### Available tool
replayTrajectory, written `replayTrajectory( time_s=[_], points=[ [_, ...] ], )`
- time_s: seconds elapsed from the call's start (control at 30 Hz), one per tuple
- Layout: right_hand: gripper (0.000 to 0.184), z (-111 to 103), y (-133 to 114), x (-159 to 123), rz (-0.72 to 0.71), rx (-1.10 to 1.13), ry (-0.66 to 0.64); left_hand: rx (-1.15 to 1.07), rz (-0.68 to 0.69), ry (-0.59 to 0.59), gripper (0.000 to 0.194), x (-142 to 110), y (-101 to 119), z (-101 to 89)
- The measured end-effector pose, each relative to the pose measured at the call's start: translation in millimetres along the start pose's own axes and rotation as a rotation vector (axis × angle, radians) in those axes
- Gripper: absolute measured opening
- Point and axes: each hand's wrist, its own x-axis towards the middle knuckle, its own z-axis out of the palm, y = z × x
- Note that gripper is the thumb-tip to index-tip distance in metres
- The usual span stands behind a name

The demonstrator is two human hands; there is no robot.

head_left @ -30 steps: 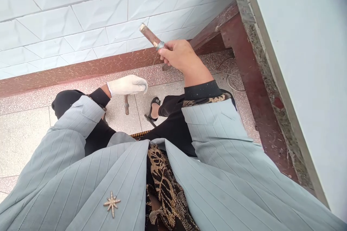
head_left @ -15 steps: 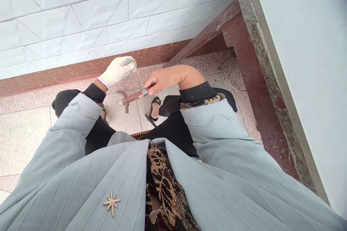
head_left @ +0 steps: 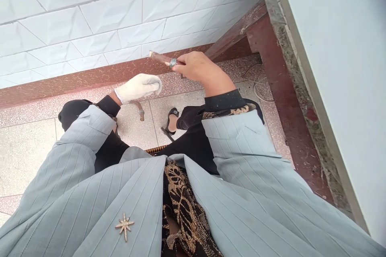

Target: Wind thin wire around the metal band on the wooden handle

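My right hand (head_left: 194, 66), bare, is closed round a brown wooden stick (head_left: 158, 57) whose pale cut end points left towards the wall. A band of thin wire (head_left: 173, 63) is wound round the stick just ahead of my fingers. My left hand (head_left: 140, 87), in a white knitted glove, is curled shut lower and to the left, apart from the stick. The wire strand running between the hands a second ago is too fine to follow now. Below the glove, a curved brown stick (head_left: 140, 111) shows over the floor, partly hidden.
A white tiled wall (head_left: 99, 42) with a brown skirting stands ahead. On the right are a dark red wooden frame (head_left: 271, 60) and a pale board (head_left: 340, 68). A thin cable (head_left: 261, 94) lies on the floor near the frame. My shoe (head_left: 171, 120) rests on the tiles.
The stick swung down to the left with my right hand, then back up, now flatter than a second ago. My gloved hand rose towards the wall, then came partly back down.
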Motion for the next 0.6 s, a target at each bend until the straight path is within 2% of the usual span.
replayTrajectory(
  time_s=[0.07,0.17,0.2,0.23,0.27,0.3,0.37,0.43,0.5,0.6],
  points=[
    [0.029,2,-7,-2,-0.073,-0.086,-0.221,0.041,-0.009,0.068,0.016,-1,-2,-7.8],
    [0.027,2,-13,-10,-0.185,0.015,-0.684,0.063,-0.039,0.175,0.014,2,-10,-16.8],
    [0.024,0,-13,-13,-0.206,0.097,-0.777,0.053,-0.049,0.195,0.014,3,-12,-18.2],
    [0.021,-2,-11,-16,-0.223,0.200,-0.799,0.037,-0.061,0.207,0.014,5,-14,-18.4],
    [0.019,-4,-8,-19,-0.242,0.320,-0.741,0.016,-0.074,0.212,0.017,6,-16,-17.5],
    [0.018,-7,-5,-21,-0.267,0.448,-0.622,-0.008,-0.084,0.208,0.019,8,-18,-15.5],
    [0.020,-10,2,-22,-0.300,0.706,-0.304,-0.041,-0.091,0.164,0.022,9,-18,-8.8],
    [0.024,-11,7,-20,-0.253,0.874,-0.044,-0.030,-0.085,0.075,0.021,8,-14,-0.7],
    [0.027,-9,9,-15,-0.124,0.832,0.076,-0.007,-0.068,-0.020,0.019,6,-9,5.5],
    [0.028,-3,7,-5,0.035,0.494,0.104,0.008,-0.002,-0.078,0.017,3,-2,7.4]
  ],
)
